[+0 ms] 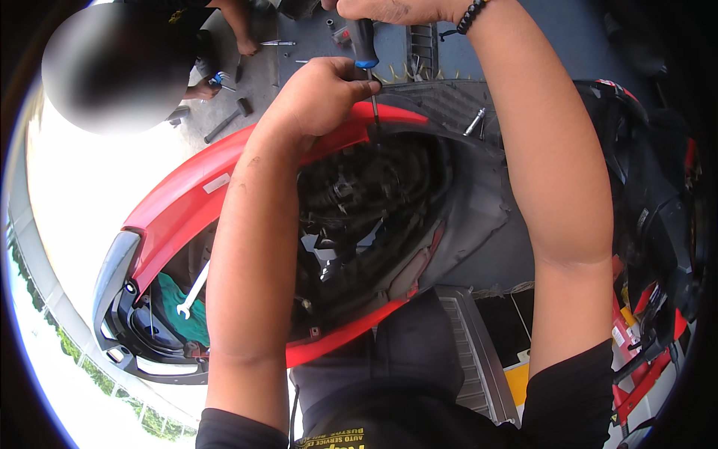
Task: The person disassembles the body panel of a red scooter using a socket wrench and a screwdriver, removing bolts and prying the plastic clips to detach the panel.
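Observation:
A screwdriver [364, 46] with a black and blue handle stands nearly upright, its tip down at the dark inner edge of a red scooter body panel [179, 176]. My left hand [325, 93] pinches its metal shaft just below the handle. My right hand [407, 10] is closed over the top of the handle, partly cut off by the upper edge. Between my forearms lies the scooter's open body cavity [351, 187], dark, with engine parts inside. A combination wrench [193, 293] rests on a green cloth [176, 318] at the tail end.
A small metal socket tool [474, 122] lies on the dark footboard at right. Another person's hand [202, 90] holds a blue-handled tool at the upper left. A hammer-like tool [226, 122] lies on the floor nearby. A grey metal ramp [467, 352] is below.

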Available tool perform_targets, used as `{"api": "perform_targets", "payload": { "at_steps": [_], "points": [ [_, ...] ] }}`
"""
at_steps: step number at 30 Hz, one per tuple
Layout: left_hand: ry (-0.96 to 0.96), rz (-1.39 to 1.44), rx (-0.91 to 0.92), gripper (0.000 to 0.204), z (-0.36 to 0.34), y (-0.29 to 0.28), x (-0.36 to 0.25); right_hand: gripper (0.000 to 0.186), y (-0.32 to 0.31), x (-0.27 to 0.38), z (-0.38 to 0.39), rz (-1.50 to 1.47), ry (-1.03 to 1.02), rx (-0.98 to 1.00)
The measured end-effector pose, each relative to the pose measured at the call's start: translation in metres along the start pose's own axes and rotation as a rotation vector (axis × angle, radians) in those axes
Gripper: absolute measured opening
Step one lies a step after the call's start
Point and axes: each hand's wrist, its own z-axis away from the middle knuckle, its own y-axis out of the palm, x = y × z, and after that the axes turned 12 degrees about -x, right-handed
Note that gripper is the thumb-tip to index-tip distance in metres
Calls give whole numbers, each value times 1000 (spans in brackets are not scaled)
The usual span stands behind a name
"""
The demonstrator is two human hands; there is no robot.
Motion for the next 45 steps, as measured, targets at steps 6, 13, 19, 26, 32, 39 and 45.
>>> {"api": "perform_targets", "payload": {
  "at_steps": [6,13,19,26,32,39,45],
  "points": [
    [27,-245,-90,33,-1,10,-7,39,12,4,2,441,140,-193],
    [419,-519,131,33,-2,2,-1,34,6,-7,22,-257,74,-180],
    [357,-658,373,34,-12,1,-5,34,47,-18,41,-89,-71,-640],
    [458,-728,243,30,-4,3,5,44,22,-16,86,-962,-368,-1021],
    [511,-1011,195,35,2,33,-9,45,14,16,184,-647,-343,-1057],
    [382,-1043,298,40,-6,30,-13,34,77,41,247,-450,7,-989],
    [297,-1086,483,46,-4,30,-40,31,123,58,280,-517,214,-740]
  ]
}}
